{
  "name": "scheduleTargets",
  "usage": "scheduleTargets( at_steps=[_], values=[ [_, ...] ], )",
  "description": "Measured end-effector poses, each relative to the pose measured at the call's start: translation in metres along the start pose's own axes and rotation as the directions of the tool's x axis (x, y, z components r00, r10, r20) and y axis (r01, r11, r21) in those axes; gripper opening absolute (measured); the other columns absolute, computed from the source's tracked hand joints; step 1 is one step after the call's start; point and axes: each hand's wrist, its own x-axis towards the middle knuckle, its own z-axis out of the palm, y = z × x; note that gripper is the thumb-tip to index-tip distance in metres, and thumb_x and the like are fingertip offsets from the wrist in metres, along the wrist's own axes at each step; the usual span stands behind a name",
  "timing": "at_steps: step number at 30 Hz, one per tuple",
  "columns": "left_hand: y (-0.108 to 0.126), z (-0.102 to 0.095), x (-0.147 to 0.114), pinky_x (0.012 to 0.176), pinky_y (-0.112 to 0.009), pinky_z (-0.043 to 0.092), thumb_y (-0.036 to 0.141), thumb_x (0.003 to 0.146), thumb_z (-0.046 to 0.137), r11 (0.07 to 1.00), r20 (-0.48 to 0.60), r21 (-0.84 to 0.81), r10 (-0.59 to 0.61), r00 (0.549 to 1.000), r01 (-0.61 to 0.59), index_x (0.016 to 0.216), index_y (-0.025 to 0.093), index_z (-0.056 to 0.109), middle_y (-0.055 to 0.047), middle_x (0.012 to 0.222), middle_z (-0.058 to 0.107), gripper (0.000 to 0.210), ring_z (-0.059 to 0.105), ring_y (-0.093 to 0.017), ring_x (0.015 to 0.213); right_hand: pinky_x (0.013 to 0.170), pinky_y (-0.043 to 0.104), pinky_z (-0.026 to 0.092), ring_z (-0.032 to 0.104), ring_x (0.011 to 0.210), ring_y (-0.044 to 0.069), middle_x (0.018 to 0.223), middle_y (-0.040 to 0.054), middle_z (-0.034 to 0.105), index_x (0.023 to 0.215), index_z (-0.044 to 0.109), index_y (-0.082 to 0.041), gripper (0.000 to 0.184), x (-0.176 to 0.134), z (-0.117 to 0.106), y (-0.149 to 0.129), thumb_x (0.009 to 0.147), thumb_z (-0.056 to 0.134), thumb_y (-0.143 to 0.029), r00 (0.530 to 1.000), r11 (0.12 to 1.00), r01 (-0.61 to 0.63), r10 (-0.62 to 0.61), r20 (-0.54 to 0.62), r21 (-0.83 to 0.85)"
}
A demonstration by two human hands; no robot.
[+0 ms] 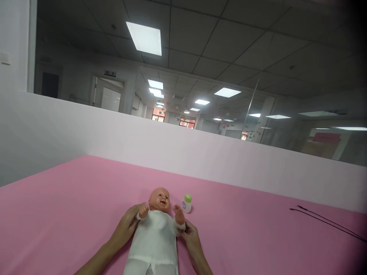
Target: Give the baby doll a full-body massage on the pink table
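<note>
Baby doll of smooth, skin-toned plastic in a white cloth suit (157, 238) lies face up on a broad, flat, pink-covered tabletop (243, 233), low in the view and between the person's two bare hands. Behind the tabletop runs a wide clear glass pane (86, 49) above a long, plain white wall (172, 143); the tabletop's far edge meets that wall.

The doll's long axis points away from the person, its rounded, bald head (158, 198) at the far end and leaning slightly to the right, its legs cut off by the bottom of the frame. Both its arms are bent upward, palms raised beside the head.

Neither hand is clearly nearer: the left hand (132, 218) touches the doll's arm on the left side, and the right hand (191, 232) touches the fuzzy white sleeve cuff (180, 225) on the other, so the torso lies straight between them. The fingertips are partly hidden behind the doll's arms, so I cannot tell whether either hand is clamped on or only resting there.

Well off to the right lie two thin black cords (329, 222). Smallest is a whitish, rounded plastic bottle with a green cap (187, 204), just beside the doll's head, beyond the right hand.
</note>
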Motion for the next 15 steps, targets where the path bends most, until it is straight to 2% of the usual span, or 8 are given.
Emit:
scheduleTargets(
  at_steps=[2,4,7,9,11,13,15],
  values=[
    [-0.005,0.002,0.001,0.097,-0.044,0.054,0.034,0.096,0.051,0.987,-0.111,-0.098,-0.135,0.985,0.125,0.123,0.018,0.065,-0.013,0.123,0.072,0.034,0.067,-0.029,0.110,0.088,0.043,0.056,0.071,0.095,0.031,0.103,0.0106,0.079,0.103,0.080,-0.018,0.051,0.002,-0.005,0.000,0.063,0.090,-0.049,0.992,0.996,-0.028,0.038,-0.117,0.080],
    [-0.009,0.003,0.002,0.084,-0.042,0.058,0.045,0.094,0.055,0.962,-0.200,-0.161,-0.252,0.947,0.222,0.110,0.017,0.064,-0.012,0.105,0.075,0.034,0.070,-0.029,0.094,0.083,0.040,0.057,0.070,0.091,0.030,0.096,0.0098,0.079,0.098,0.080,-0.017,0.053,0.002,-0.010,0.000,0.064,0.088,-0.056,0.979,0.995,-0.039,0.057,-0.196,0.092],
    [-0.009,0.002,0.002,0.075,-0.039,0.058,0.052,0.090,0.060,0.949,-0.241,-0.172,-0.301,0.923,0.265,0.101,0.018,0.062,-0.008,0.089,0.074,0.036,0.070,-0.029,0.083,0.077,0.038,0.057,0.070,0.081,0.028,0.085,0.0082,0.078,0.093,0.080,-0.016,0.052,0.001,-0.012,-0.001,0.065,0.086,-0.059,0.972,0.996,-0.065,0.076,-0.220,0.060],
    [-0.004,0.002,0.001,0.077,-0.039,0.058,0.048,0.092,0.057,0.961,-0.205,-0.155,-0.259,0.944,0.230,0.103,0.018,0.063,-0.008,0.092,0.074,0.032,0.070,-0.028,0.085,0.080,0.041,0.058,0.070,0.083,0.029,0.090,0.0091,0.079,0.097,0.080,-0.016,0.051,0.001,-0.010,-0.004,0.064,0.087,-0.055,0.980,0.997,-0.051,0.060,-0.189,0.049],
    [0.003,0.001,0.000,0.089,-0.040,0.058,0.038,0.095,0.053,0.983,-0.150,-0.114,-0.160,0.976,0.144,0.117,0.018,0.064,-0.011,0.110,0.074,0.032,0.070,-0.028,0.102,0.090,0.046,0.056,0.071,0.095,0.032,0.101,0.0109,0.079,0.101,0.081,-0.017,0.050,0.000,-0.005,-0.008,0.062,0.090,-0.047,0.993,1.000,-0.015,0.017,-0.118,0.017],
    [0.008,0.000,-0.001,0.100,-0.041,0.054,0.025,0.094,0.051,1.000,-0.059,-0.016,-0.016,0.998,0.015,0.131,0.022,0.064,-0.011,0.130,0.068,0.040,0.063,-0.028,0.120,0.099,0.049,0.053,0.069,0.106,0.034,0.109,0.0127,0.078,0.098,0.083,-0.020,0.041,-0.002,0.000,-0.011,0.063,0.088,-0.040,0.999,0.998,0.033,-0.033,-0.005,-0.060],
    [0.011,0.000,-0.002,0.104,-0.042,0.052,0.013,0.090,0.048,0.985,0.062,0.103,0.134,0.989,-0.140,0.135,0.030,0.065,-0.009,0.136,0.066,0.051,0.060,-0.026,0.126,0.104,0.050,0.050,0.067,0.114,0.034,0.115,0.0136,0.076,0.092,0.084,-0.023,0.027,-0.005,0.003,-0.012,0.067,0.084,-0.035,0.990,0.989,0.088,-0.073,0.123,-0.120]
  ],
)
